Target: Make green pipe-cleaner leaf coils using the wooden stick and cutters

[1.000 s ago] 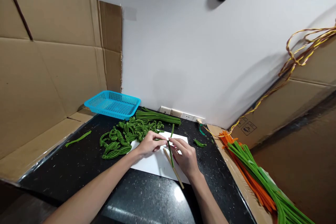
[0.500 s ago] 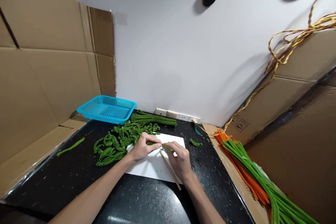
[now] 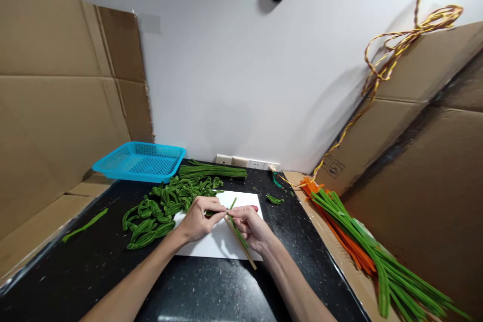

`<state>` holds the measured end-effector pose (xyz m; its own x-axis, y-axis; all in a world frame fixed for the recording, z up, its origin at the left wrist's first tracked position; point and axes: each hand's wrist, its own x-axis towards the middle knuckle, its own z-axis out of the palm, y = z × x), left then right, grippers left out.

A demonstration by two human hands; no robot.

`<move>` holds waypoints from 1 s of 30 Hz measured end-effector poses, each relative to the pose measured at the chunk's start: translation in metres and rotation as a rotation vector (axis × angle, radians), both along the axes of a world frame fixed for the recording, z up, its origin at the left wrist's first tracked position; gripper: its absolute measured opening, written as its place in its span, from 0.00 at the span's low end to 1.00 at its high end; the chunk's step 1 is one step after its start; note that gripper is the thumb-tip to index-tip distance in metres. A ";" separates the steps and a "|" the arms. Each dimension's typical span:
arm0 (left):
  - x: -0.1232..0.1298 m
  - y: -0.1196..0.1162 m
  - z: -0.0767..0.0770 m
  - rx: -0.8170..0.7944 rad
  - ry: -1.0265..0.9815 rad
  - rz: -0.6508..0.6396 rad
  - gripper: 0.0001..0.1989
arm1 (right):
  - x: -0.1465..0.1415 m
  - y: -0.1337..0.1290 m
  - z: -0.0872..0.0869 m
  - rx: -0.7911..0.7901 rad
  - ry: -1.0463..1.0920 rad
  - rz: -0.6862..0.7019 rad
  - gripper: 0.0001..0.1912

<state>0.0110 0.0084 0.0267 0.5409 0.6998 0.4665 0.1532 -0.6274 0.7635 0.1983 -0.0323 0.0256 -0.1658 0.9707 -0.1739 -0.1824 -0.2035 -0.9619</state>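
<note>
Over a white sheet (image 3: 204, 246), my left hand (image 3: 199, 219) and my right hand (image 3: 252, 226) meet fingertip to fingertip. Both pinch a green fuzzy stem (image 3: 238, 234), which slants down below my right fingers; its tip also pokes up between the hands. A thin wooden stick (image 3: 249, 257) lies slanted on the sheet beneath. Part of a red object (image 3: 255, 208) shows behind my right hand. Left of my left hand spreads a pile of looped dark green fuzzy pieces (image 3: 149, 226).
A blue basket (image 3: 143, 162) stands at the back left, beside a dark green stem bundle (image 3: 213, 171). Single green pieces lie right (image 3: 275, 200) and left (image 3: 86, 225). Orange (image 3: 358, 254) and bright green stems (image 3: 377, 256) lie at the right, near cardboard (image 3: 426, 181).
The view has shifted, moving the scene leftward. My right hand has turned, showing more of its curled fingers. The green stem now slants down below the hands, and the red object has come into view.
</note>
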 end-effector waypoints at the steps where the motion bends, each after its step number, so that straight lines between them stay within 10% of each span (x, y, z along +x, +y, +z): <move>1: 0.001 0.000 0.000 -0.035 -0.034 0.008 0.12 | 0.000 -0.001 0.001 -0.011 0.001 0.001 0.24; 6: 0.007 0.003 -0.004 -0.371 -0.241 0.005 0.14 | 0.001 -0.002 0.001 0.130 -0.113 -0.093 0.23; 15: 0.009 0.012 -0.016 -0.767 -0.510 -0.017 0.18 | 0.022 -0.007 -0.013 1.217 -1.157 -0.289 0.15; 30: 0.009 0.012 -0.012 -0.818 -0.384 -0.083 0.16 | 0.027 -0.007 -0.014 1.520 -1.320 -0.226 0.18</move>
<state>0.0198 0.0201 0.0142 0.5140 0.8578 -0.0004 -0.2251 0.1353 0.9649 0.2255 -0.0398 0.0121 -0.5250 0.3988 0.7519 0.7338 0.6596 0.1626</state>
